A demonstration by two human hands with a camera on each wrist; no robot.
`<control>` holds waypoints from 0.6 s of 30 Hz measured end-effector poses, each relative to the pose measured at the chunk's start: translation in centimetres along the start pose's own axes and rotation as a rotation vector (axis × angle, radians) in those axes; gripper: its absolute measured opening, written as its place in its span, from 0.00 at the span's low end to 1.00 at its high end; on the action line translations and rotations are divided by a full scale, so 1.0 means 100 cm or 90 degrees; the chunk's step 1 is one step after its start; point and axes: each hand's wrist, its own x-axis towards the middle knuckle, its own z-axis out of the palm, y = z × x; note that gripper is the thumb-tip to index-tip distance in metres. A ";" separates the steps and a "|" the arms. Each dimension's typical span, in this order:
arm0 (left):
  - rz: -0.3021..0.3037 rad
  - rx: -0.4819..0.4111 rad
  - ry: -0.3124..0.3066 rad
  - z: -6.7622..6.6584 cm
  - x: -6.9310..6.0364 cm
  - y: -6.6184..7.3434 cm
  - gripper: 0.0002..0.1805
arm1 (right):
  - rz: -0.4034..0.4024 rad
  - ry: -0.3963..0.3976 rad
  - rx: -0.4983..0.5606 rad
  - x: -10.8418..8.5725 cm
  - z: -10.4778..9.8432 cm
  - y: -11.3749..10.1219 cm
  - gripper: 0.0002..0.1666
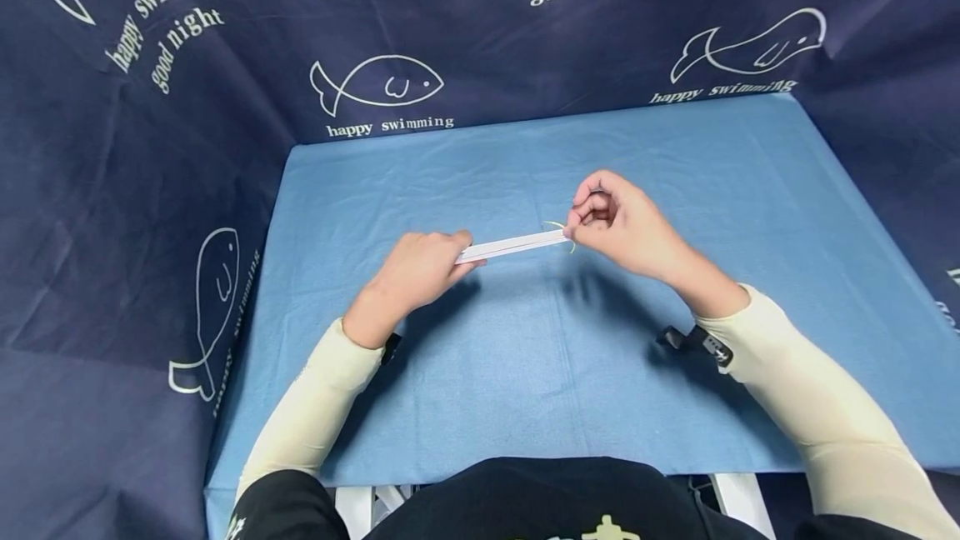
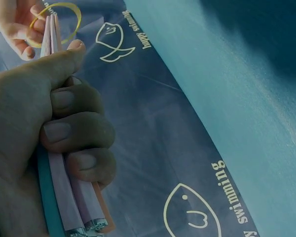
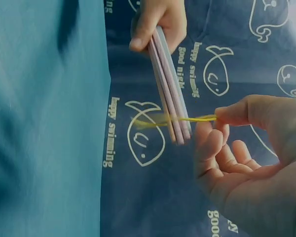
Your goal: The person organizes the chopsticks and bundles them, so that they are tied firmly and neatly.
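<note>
Bundle (image 1: 517, 246) is gripped near one end by the left hand (image 1: 423, 265), fingers curled round it, probably leaving the other end free for the band (image 3: 204, 118). Long axis runs sideways, tip pointing at the right hand's (image 1: 630, 227) fingers, which pinch the band. Desk (image 1: 480, 390) is below both.

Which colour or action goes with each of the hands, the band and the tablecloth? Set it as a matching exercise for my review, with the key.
1. Left hand
2. Right hand
3. Band
4. Tablecloth

A. Yellow
B. Pinches a thin loop
C. Light blue
D. Grips the strips

Pairs: 1-D, 2-B, 3-A, 4-C
</note>
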 end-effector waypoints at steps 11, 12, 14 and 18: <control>-0.010 0.009 -0.005 0.001 0.003 0.003 0.18 | -0.026 -0.014 0.126 -0.007 0.014 0.008 0.14; -0.013 0.011 -0.003 0.001 0.003 0.002 0.18 | -0.021 -0.018 0.137 -0.008 0.014 0.009 0.14; -0.021 0.014 0.001 0.000 0.003 0.000 0.18 | -0.002 -0.021 0.144 -0.010 0.014 0.013 0.13; -0.043 0.022 0.014 -0.003 0.002 -0.004 0.18 | 0.041 -0.025 0.106 -0.013 0.014 0.020 0.13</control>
